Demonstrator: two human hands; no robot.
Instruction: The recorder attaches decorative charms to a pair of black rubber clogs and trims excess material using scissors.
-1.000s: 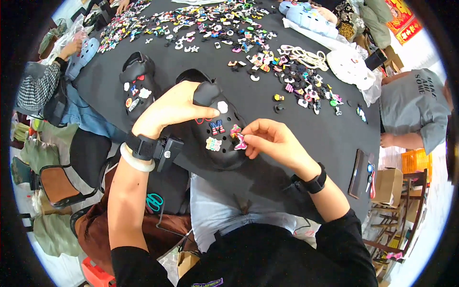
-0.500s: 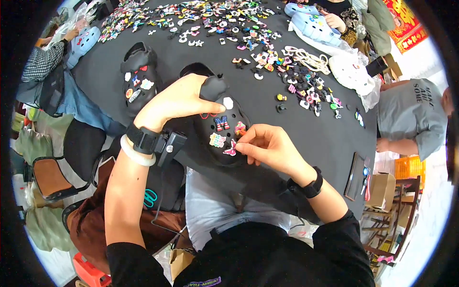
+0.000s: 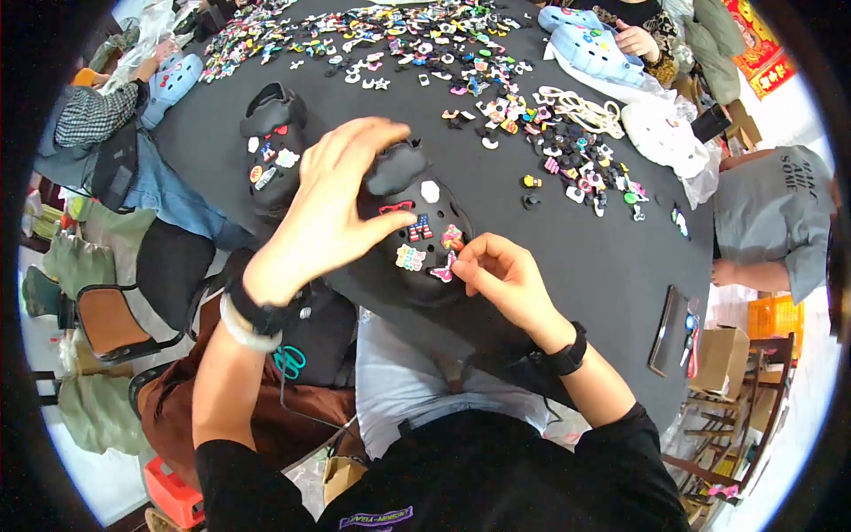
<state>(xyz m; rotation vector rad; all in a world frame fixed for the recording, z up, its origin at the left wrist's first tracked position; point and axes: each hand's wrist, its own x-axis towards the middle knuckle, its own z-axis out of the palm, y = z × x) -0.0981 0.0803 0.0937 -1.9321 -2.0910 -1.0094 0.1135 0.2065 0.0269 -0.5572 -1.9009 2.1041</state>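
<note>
A black clog [image 3: 403,285] with holes lies in front of me, toe towards me. On its upper sit a white charm [image 3: 430,191], a red charm [image 3: 396,207], a stars-and-stripes letter charm [image 3: 419,228], a pastel lettered charm [image 3: 409,258] and a pink-and-yellow charm [image 3: 452,237]. My right hand [image 3: 507,282] pinches the edge of a pink butterfly charm [image 3: 443,268] at the clog's toe. Over the clog's left side hovers my left hand [image 3: 324,208], slightly blurred, fingers and thumb spread, holding nothing. A second decorated black clog [image 3: 273,188] lies further left.
Loose charms [image 3: 576,164] in heaps cover the far and right-hand table [image 3: 567,248]. A cord coil [image 3: 581,111], white clog [image 3: 660,137] and phone-like dark slab [image 3: 667,330] lie to the right. Other people sit around with light-blue clogs [image 3: 589,51].
My left hand has let go of the clog, lifting and spreading its fingers. My right hand stays at the butterfly charm. The whole view has shifted slightly.
</note>
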